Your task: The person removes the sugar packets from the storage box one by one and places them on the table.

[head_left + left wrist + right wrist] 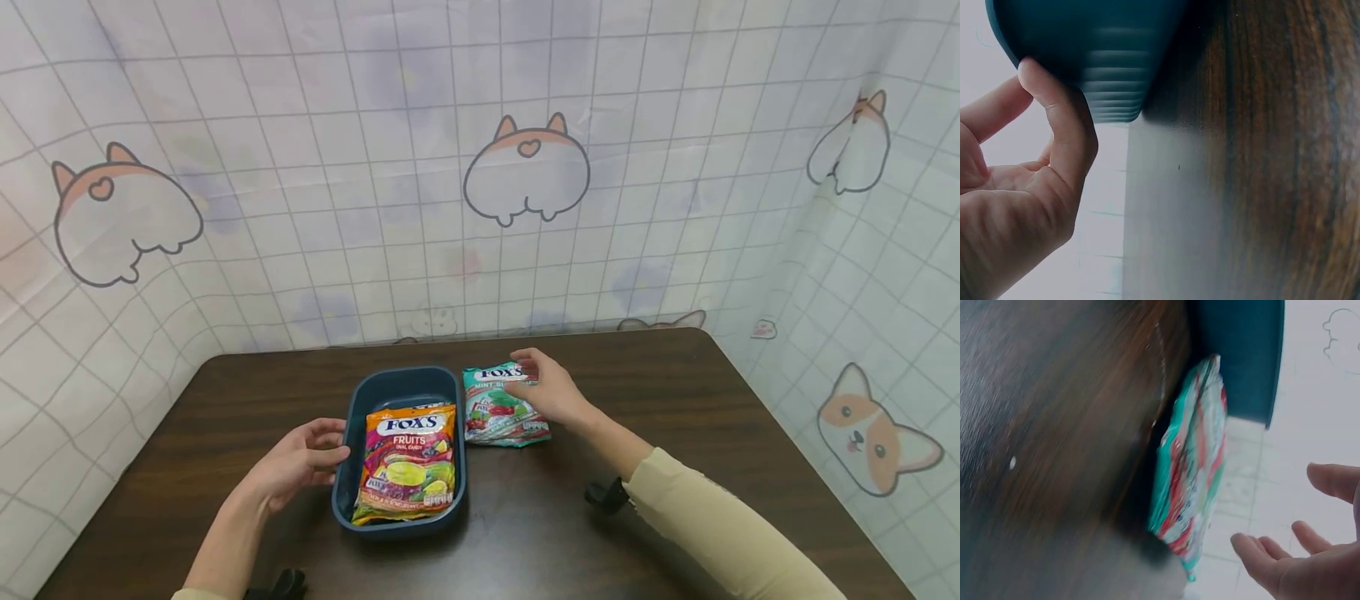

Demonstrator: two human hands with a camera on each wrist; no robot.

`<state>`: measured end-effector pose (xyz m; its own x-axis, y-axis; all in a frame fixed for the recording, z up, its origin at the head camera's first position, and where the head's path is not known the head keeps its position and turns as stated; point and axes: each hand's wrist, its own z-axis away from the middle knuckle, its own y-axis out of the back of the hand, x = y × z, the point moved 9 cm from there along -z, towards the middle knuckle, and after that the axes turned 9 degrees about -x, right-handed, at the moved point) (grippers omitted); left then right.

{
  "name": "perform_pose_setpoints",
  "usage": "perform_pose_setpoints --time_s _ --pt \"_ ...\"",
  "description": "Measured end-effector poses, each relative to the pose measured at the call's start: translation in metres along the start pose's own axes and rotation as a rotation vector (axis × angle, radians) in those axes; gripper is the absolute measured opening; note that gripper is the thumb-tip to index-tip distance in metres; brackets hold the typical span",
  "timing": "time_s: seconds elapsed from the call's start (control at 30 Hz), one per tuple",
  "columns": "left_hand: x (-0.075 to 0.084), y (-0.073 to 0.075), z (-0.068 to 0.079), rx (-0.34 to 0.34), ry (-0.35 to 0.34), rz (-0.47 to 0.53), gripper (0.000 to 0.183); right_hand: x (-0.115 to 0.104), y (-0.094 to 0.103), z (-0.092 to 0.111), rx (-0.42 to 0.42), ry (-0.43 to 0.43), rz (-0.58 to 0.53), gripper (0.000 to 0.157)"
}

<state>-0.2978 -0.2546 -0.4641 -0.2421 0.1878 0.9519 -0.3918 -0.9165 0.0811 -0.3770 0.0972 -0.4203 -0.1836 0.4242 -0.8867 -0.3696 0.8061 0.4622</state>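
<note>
Two FOX'S candy bags show their printed fronts to you, one inside a dark blue container (408, 385) and one outside it, all on the dark wood-grain table (675, 392). The orange and magenta fruits bag (407, 473) lies face up and fills the container's nearer part; a thin strip of what looks like another packet (429, 406) peeks out past its top edge. The green mint bag (498, 408) lies on the table just beside the container's right wall, and you cannot tell whether the two touch.

Your left hand (303, 458) is at the container's left side, its fingers (1066, 119) slightly bent, relaxed and released, with their tips touching the container at its rim. Your right hand (551, 390) hovers over the right part of the green mint bag; its fingers (1257, 559) are spread, gently bent and released, and the right wrist view shows a gap between them and the bag.

A cream sleeve (720, 525) covers your right forearm. Behind the table you face a white gridded backdrop (360, 250) printed with corgi drawings.
</note>
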Motion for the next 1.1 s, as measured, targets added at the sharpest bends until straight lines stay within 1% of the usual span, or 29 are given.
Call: perform_pose_setpoints --time_s 0.23,0.33,0.47,0.63,0.83,0.97,1.1 --pt "-0.003 0.002 -0.003 0.007 0.010 0.006 0.057 -0.013 -0.008 0.004 -0.030 0.040 -0.088 0.047" --pt "-0.004 0.003 -0.002 -0.001 0.011 0.013 0.057 -0.018 -0.015 0.006 -0.068 0.046 -0.187 0.047" --pt "-0.004 0.003 -0.002 -0.010 0.012 0.024 0.058 -0.021 -0.029 0.008 -0.138 0.024 -0.325 0.047" --pt "-0.004 0.002 -0.002 -0.015 0.006 0.024 0.059 -0.026 -0.048 0.010 -0.205 -0.013 -0.424 0.050" --pt "-0.004 0.002 -0.003 -0.008 0.008 0.027 0.056 -0.036 -0.069 0.017 -0.243 -0.022 -0.573 0.047" --pt "-0.005 0.000 -0.003 -0.014 0.006 0.029 0.057 -0.042 -0.082 0.020 -0.276 -0.025 -0.605 0.047" --pt "-0.005 -0.001 -0.003 -0.020 -0.005 0.037 0.057 -0.050 -0.093 0.022 -0.293 -0.024 -0.607 0.046"
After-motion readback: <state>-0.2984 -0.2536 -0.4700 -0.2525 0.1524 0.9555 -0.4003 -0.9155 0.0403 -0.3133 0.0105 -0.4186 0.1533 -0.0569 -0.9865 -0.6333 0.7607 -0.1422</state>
